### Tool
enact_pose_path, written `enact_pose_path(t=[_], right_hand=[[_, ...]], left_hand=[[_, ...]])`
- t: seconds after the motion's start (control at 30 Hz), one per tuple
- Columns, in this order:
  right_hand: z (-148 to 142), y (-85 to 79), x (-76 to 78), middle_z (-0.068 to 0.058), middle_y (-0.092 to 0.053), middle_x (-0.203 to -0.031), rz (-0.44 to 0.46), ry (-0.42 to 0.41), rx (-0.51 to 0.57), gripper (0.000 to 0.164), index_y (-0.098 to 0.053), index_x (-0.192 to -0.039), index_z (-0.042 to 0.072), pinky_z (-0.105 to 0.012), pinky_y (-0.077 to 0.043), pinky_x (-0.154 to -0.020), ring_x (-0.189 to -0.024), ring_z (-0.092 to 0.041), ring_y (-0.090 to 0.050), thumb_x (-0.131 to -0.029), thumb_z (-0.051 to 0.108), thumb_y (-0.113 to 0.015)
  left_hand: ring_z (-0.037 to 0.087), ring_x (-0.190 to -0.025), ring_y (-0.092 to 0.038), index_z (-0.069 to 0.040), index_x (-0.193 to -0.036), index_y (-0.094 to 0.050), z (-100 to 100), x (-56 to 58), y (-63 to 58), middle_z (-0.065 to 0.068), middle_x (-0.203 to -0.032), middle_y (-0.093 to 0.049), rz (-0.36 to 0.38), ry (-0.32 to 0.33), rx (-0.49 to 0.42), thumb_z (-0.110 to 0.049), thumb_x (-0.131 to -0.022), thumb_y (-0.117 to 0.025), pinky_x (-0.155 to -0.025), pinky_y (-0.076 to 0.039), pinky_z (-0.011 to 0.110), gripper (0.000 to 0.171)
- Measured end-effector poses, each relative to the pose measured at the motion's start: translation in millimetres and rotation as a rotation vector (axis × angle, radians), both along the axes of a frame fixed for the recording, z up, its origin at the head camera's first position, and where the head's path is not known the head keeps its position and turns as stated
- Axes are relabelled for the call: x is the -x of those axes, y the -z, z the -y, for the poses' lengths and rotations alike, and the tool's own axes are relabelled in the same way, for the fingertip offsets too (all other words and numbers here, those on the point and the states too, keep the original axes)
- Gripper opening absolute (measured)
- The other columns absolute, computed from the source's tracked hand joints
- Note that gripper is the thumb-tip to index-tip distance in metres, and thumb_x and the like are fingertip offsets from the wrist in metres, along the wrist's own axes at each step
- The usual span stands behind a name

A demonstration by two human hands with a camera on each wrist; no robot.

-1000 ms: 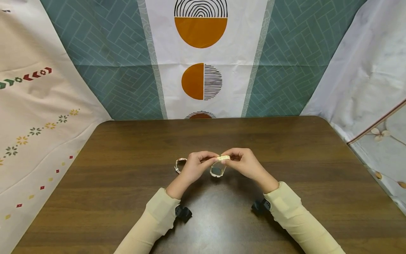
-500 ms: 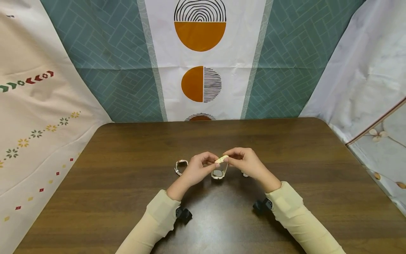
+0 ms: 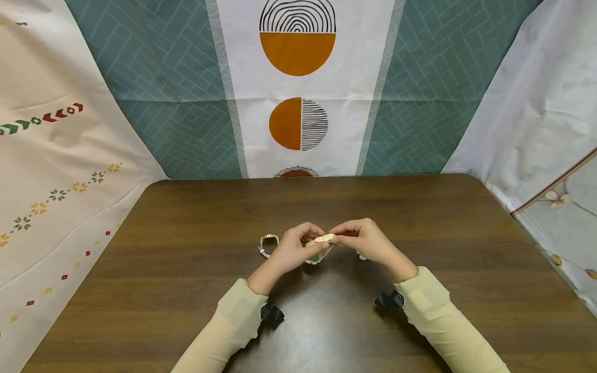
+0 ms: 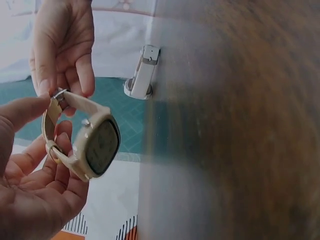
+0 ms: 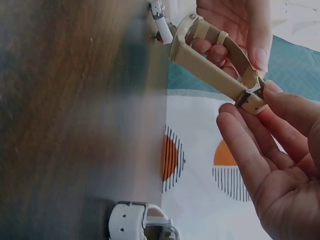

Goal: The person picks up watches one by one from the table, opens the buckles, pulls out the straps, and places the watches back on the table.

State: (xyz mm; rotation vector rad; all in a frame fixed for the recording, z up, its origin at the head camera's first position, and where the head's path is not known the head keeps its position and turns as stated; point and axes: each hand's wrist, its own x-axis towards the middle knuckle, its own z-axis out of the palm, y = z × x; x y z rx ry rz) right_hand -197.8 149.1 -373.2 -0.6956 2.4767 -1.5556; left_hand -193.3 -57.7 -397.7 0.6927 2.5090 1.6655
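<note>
Both hands hold a cream wristwatch (image 3: 322,239) above the table, its strap joined in a loop. My left hand (image 3: 296,248) pinches the strap between thumb and fingers. Facing it, my right hand (image 3: 365,242) pinches the strap end by the metal buckle (image 5: 253,90). In the left wrist view the squarish dark dial (image 4: 102,146) hangs below the fingers, tilted. The right wrist view shows a strap loop (image 5: 222,37) on the band. How the buckle pin sits is too small to tell.
Another watch (image 3: 263,250) lies on the brown wooden table (image 3: 210,217), left of my left hand. A white watch (image 3: 361,256) lies partly hidden beneath my right hand. Patterned cloths (image 3: 186,129) hang behind and beside the table.
The cream watch has tipped between my hands, its face turning more out of the head view. My right hand has shifted slightly right, and the white watch beneath it has come into view.
</note>
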Motion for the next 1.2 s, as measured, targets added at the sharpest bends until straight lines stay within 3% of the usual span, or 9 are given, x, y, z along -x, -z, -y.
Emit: enact_pose_path(t=[0.13,0.27,0.37,0.57,0.7,0.87,0.93,1.2], right_hand=[[0.7,1.4,-0.4,-0.016,-0.070,-0.095,-0.024,-0.013,0.008,0.018,-0.071,-0.101,-0.003,-0.033,-0.056,-0.070,-0.082,-0.026,-0.067,-0.086,0.007,-0.068],[1.1,2.8,-0.3,-0.016,-0.070,-0.094,-0.029,-0.011,0.013,0.018,-0.072,-0.101,-0.003,-0.036,-0.056,-0.070,-0.081,-0.027,-0.067,-0.085,0.006,-0.069],[2.0,3.9,0.3,-0.017,-0.070,-0.094,-0.027,-0.009,0.013,0.018,-0.071,-0.102,-0.004,-0.039,-0.057,-0.071,-0.081,-0.029,-0.067,-0.086,0.006,-0.068],[5.0,4.1,0.9,-0.015,-0.070,-0.093,-0.057,0.002,-0.002,0.017,-0.072,-0.100,-0.002,-0.030,-0.055,-0.069,-0.079,-0.026,-0.066,-0.086,0.008,-0.069],[4.8,1.8,-0.1,-0.015,-0.070,-0.094,-0.043,0.024,0.002,0.016,-0.072,-0.100,-0.002,-0.033,-0.056,-0.069,-0.078,-0.025,-0.066,-0.087,0.006,-0.068],[5.2,-0.6,-1.5,-0.021,-0.068,-0.097,0.012,0.034,0.056,0.019,-0.068,-0.103,-0.008,-0.043,-0.056,-0.076,-0.079,-0.014,-0.067,-0.089,0.004,-0.064],[6.1,-0.7,-2.1,-0.023,-0.068,-0.098,0.025,0.039,0.079,0.020,-0.067,-0.104,-0.010,-0.043,-0.056,-0.077,-0.079,-0.007,-0.066,-0.090,0.003,-0.063],[8.9,0.9,-0.6,-0.025,-0.067,-0.098,0.034,0.080,0.148,0.020,-0.066,-0.104,-0.012,-0.044,-0.055,-0.078,-0.078,-0.003,-0.066,-0.091,0.002,-0.061]], left_hand=[[0.008,-0.066,-0.052,-0.005,-0.098,-0.068,-0.7,0.8,0.7,0.009,-0.085,-0.067,0.014,-0.006,0.005,-0.015,-0.084,-0.072,-0.058,-0.044,0.020,0.017],[0.008,-0.064,-0.052,-0.005,-0.095,-0.070,-0.2,0.8,0.7,0.009,-0.083,-0.067,0.002,-0.001,-0.003,-0.017,-0.084,-0.073,-0.056,-0.045,0.020,0.017],[0.007,-0.063,-0.052,-0.006,-0.093,-0.071,0.4,0.8,0.2,0.008,-0.081,-0.068,-0.030,-0.004,0.002,-0.018,-0.084,-0.073,-0.055,-0.045,0.019,0.016],[0.005,-0.057,-0.052,-0.004,-0.085,-0.072,1.3,0.7,1.1,0.009,-0.073,-0.068,-0.097,-0.034,-0.028,-0.014,-0.082,-0.075,-0.052,-0.044,0.018,0.011],[0.006,-0.057,-0.052,-0.002,-0.084,-0.072,0.5,0.0,1.8,0.010,-0.072,-0.068,-0.081,-0.049,-0.065,-0.013,-0.081,-0.075,-0.052,-0.045,0.018,0.011],[0.007,-0.059,-0.054,-0.002,-0.085,-0.073,0.2,-0.9,0.9,0.012,-0.075,-0.069,-0.045,-0.065,-0.088,-0.012,-0.080,-0.075,-0.052,-0.045,0.018,0.012],[0.007,-0.059,-0.055,-0.002,-0.086,-0.073,0.3,-0.9,0.7,0.013,-0.076,-0.069,-0.029,-0.073,-0.092,-0.012,-0.080,-0.075,-0.053,-0.045,0.018,0.012],[0.008,-0.063,-0.059,0.004,-0.091,-0.072,-1.5,0.7,-2.1,0.020,-0.082,-0.071,0.054,-0.098,-0.102,-0.007,-0.081,-0.073,-0.055,-0.049,0.019,0.014]])
